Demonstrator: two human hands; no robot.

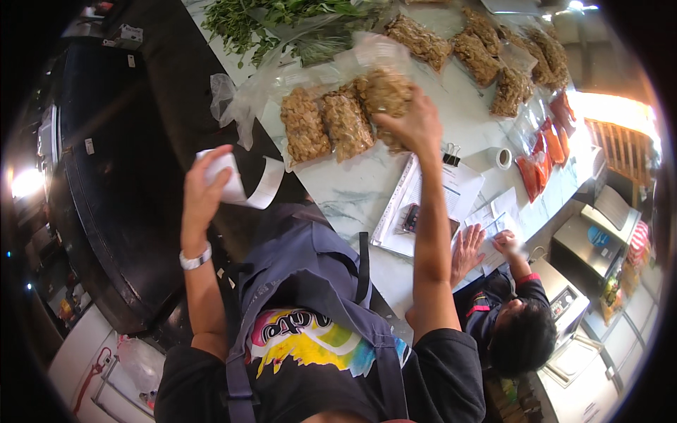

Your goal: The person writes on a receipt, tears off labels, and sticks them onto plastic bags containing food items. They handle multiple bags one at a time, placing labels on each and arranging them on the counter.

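In my left hand is a strip of white paper labels, which curls away to the right past the table's edge. My right hand has its fingers round a clear plastic bag of brown, lumpy food, slightly smeared by motion. Whether this bag is off the table I cannot tell. Beside it, to the left, two similar bags lie close together, a middle bag and an outer bag. What the lumps are does not show clearly.
Leafy greens lie at the far left of the marble-look table, near loose clear plastic. More brown-filled bags and red-filled bags are farther right. A co-worker leans over papers beside a binder.
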